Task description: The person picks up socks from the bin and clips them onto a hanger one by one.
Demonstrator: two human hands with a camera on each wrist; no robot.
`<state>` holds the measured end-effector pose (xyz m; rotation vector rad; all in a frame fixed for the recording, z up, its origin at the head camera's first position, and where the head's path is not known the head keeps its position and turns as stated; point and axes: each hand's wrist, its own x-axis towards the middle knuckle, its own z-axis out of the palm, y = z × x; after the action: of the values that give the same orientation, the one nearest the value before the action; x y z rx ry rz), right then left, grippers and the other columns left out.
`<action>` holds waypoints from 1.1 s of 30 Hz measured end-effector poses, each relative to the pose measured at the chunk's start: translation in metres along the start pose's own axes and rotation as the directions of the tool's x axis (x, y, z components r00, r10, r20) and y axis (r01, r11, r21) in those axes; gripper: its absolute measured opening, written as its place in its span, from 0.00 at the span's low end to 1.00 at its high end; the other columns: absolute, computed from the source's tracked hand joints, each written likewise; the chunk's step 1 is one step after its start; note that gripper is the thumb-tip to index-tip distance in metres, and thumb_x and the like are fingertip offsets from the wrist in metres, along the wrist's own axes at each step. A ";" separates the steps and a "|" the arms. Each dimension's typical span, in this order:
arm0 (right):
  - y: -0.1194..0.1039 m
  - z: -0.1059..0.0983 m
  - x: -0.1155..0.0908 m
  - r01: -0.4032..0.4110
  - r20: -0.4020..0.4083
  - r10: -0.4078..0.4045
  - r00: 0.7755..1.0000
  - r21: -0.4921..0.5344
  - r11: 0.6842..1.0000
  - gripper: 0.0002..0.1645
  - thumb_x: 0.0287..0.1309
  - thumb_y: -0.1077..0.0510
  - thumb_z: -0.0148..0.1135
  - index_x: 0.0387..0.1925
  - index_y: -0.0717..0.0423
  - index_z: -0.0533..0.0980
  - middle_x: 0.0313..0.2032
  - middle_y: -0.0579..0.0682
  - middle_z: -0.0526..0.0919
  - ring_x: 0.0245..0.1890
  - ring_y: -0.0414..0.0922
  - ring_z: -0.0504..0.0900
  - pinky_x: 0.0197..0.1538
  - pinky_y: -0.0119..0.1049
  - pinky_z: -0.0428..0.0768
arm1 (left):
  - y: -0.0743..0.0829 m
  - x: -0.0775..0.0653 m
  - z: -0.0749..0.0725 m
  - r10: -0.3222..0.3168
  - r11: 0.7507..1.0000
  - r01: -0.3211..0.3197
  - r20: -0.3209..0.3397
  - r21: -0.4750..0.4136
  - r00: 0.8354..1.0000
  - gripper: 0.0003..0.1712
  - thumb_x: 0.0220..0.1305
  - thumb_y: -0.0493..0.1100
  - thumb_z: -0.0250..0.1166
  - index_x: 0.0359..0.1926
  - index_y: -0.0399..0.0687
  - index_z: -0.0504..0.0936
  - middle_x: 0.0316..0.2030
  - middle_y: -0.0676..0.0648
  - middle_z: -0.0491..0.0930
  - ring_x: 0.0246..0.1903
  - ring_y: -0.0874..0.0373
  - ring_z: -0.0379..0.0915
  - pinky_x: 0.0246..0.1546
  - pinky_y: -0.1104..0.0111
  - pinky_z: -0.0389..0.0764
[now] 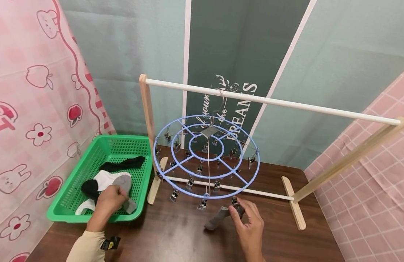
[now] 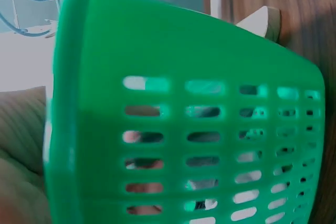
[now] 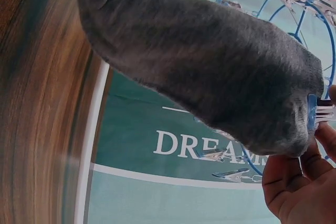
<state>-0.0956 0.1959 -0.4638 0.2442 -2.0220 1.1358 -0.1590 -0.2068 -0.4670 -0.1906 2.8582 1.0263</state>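
My right hand pinches a metal clip at the near rim of the round blue hanger. A dark grey sock hangs by its cuff there; the right wrist view shows the clip's blue-edged jaws on the cuff of the sock and fingertips right beside it. My left hand is inside the green basket, fingers curled over a light grey sock. Whether they grip it I cannot tell; the basket wall hides most of that hand in the left wrist view.
The hanger hooks onto the white rail of a wooden-legged rack, with several other clips dangling. A black sock and a white sock lie in the basket. The rack's right foot stands on the brown table.
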 end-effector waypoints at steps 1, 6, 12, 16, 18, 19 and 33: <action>0.000 0.000 0.000 -0.014 0.003 0.014 1.000 -0.005 1.000 0.20 0.40 0.75 0.72 0.40 0.65 0.82 0.36 0.53 0.83 0.40 0.36 0.77 0.46 0.20 0.71 | 0.001 0.000 -0.001 0.015 1.000 -0.015 -0.029 -0.001 0.999 0.06 0.55 0.35 0.59 0.22 0.42 0.76 0.20 0.48 0.74 0.21 0.54 0.67 0.22 0.63 0.67; 0.001 -0.001 -0.002 -0.058 0.012 0.058 0.998 -0.031 0.998 0.21 0.40 0.74 0.73 0.42 0.65 0.82 0.36 0.53 0.84 0.39 0.33 0.77 0.43 0.21 0.72 | 0.005 -0.002 -0.002 0.043 0.996 -0.049 -0.081 -0.069 0.996 0.06 0.63 0.37 0.59 0.31 0.39 0.80 0.18 0.48 0.76 0.18 0.55 0.70 0.22 0.62 0.68; 0.003 0.001 -0.003 -0.006 -0.016 0.006 1.000 -0.037 0.999 0.25 0.34 0.77 0.75 0.41 0.65 0.82 0.35 0.55 0.84 0.37 0.36 0.78 0.42 0.22 0.72 | 0.009 -0.007 -0.001 0.023 0.986 -0.039 -0.101 -0.161 0.995 0.08 0.62 0.39 0.63 0.35 0.37 0.84 0.19 0.50 0.78 0.18 0.58 0.71 0.21 0.65 0.71; 0.003 0.001 -0.003 -0.022 -0.012 0.021 1.000 -0.035 0.999 0.24 0.36 0.77 0.74 0.42 0.66 0.82 0.35 0.55 0.84 0.38 0.34 0.78 0.42 0.21 0.72 | 0.014 -0.011 -0.002 -0.017 0.966 -0.011 -0.103 -0.260 0.995 0.09 0.61 0.40 0.65 0.35 0.36 0.85 0.19 0.48 0.80 0.18 0.56 0.76 0.19 0.67 0.76; 0.002 0.000 -0.003 -0.054 -0.002 0.054 0.999 -0.031 0.998 0.23 0.38 0.76 0.73 0.42 0.66 0.82 0.36 0.55 0.84 0.39 0.33 0.78 0.43 0.20 0.72 | 0.017 -0.012 -0.004 -0.023 0.954 -0.008 -0.099 -0.300 0.995 0.09 0.61 0.41 0.66 0.34 0.36 0.85 0.19 0.47 0.80 0.19 0.54 0.78 0.20 0.67 0.77; 0.001 0.000 -0.003 -0.073 0.003 0.073 0.997 -0.023 0.997 0.22 0.40 0.76 0.73 0.42 0.66 0.82 0.36 0.55 0.84 0.39 0.33 0.78 0.43 0.20 0.72 | 0.018 -0.012 -0.004 -0.021 0.946 -0.010 -0.092 -0.325 0.996 0.10 0.62 0.41 0.66 0.34 0.36 0.85 0.20 0.47 0.81 0.19 0.54 0.78 0.21 0.67 0.78; -0.004 -0.001 -0.003 -0.095 -0.005 0.095 0.995 -0.011 0.995 0.21 0.42 0.76 0.72 0.42 0.67 0.81 0.36 0.55 0.84 0.39 0.34 0.78 0.44 0.20 0.72 | 0.017 -0.014 -0.006 0.074 0.816 -0.074 -0.024 -0.574 0.997 0.13 0.58 0.27 0.58 0.44 0.26 0.81 0.45 0.35 0.80 0.27 0.66 0.73 0.28 0.72 0.74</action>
<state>-0.0903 0.1938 -0.4631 0.1410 -2.0543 1.1825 -0.1476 -0.1967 -0.4498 -0.1181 2.4740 1.8838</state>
